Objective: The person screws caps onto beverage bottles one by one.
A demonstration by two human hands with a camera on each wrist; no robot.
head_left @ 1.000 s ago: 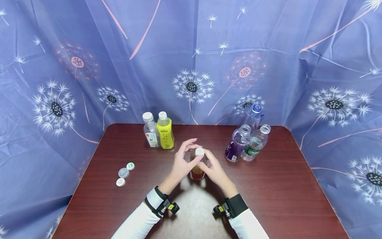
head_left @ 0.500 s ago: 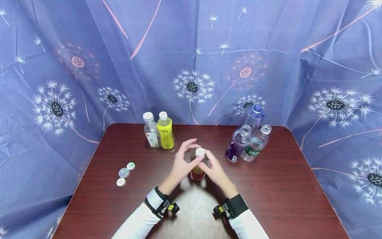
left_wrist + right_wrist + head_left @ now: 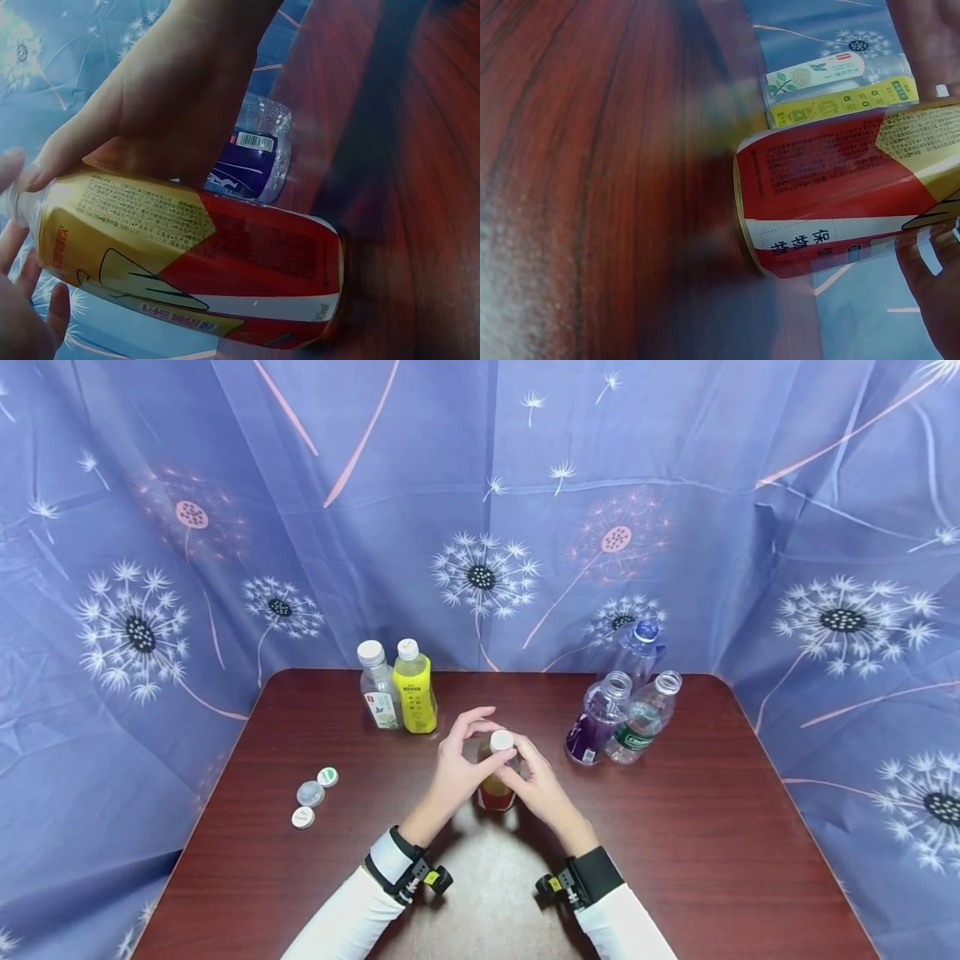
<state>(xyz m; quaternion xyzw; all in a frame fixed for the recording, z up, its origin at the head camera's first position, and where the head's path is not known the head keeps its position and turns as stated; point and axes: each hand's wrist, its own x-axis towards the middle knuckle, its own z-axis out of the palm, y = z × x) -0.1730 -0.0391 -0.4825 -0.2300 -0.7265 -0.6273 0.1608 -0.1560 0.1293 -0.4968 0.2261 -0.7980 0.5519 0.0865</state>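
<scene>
In the head view, a drink bottle (image 3: 497, 795) with a white cap (image 3: 502, 741) stands upright mid-table between both hands. My left hand (image 3: 462, 767) comes from the left, its thumb and index finger pinching at the cap. From the other side my right hand (image 3: 546, 789) holds the bottle just under the cap, thumb in front. The left wrist view shows the red and yellow label (image 3: 225, 259) close up, with the right hand (image 3: 172, 97) along the shoulder. In the right wrist view, the right fingers (image 3: 930, 292) lie against the bottle; the cap is out of that view.
Two capped bottles, one with a white label (image 3: 382, 702) and one yellow (image 3: 416, 693), stand at the back left. At the back right are a purple-label bottle (image 3: 592, 731), a green-label bottle (image 3: 637, 731) and a blue bottle (image 3: 637, 656). Loose caps (image 3: 311, 793) lie left.
</scene>
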